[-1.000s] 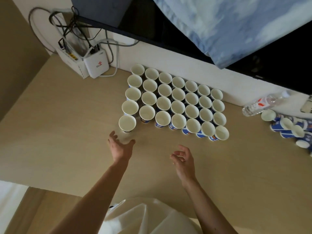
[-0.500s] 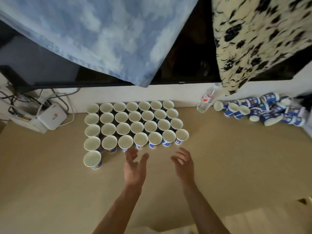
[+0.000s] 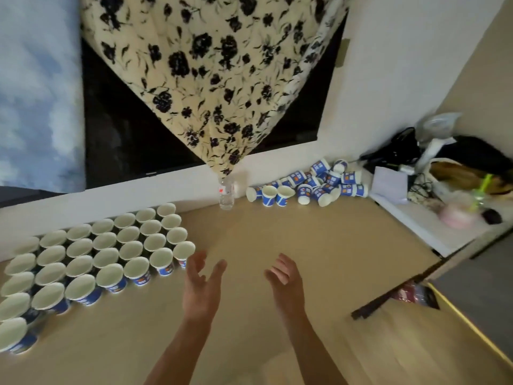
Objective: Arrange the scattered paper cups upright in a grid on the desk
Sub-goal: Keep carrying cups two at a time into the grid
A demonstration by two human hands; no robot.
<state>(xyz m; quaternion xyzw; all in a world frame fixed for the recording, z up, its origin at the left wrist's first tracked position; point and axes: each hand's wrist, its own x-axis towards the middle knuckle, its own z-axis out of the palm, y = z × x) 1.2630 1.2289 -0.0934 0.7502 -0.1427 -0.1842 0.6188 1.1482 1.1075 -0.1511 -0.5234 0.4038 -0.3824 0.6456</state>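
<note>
Versus 0.5 s ago: the view has swung right, and both hands sit farther right along the desk point(image 3: 319, 245). Left hand point(image 3: 201, 290) and right hand point(image 3: 286, 284) are slack-fingered and empty, palms facing each other. Upright cups point(image 3: 111, 251): we count 29, in a grid left of the left hand, nearest cup just beside its fingertips. Tipped cups point(image 3: 313, 186) are piled well beyond the right hand (too overlapped to count). One bottle point(image 3: 226, 194) stands beyond the left hand.
</note>
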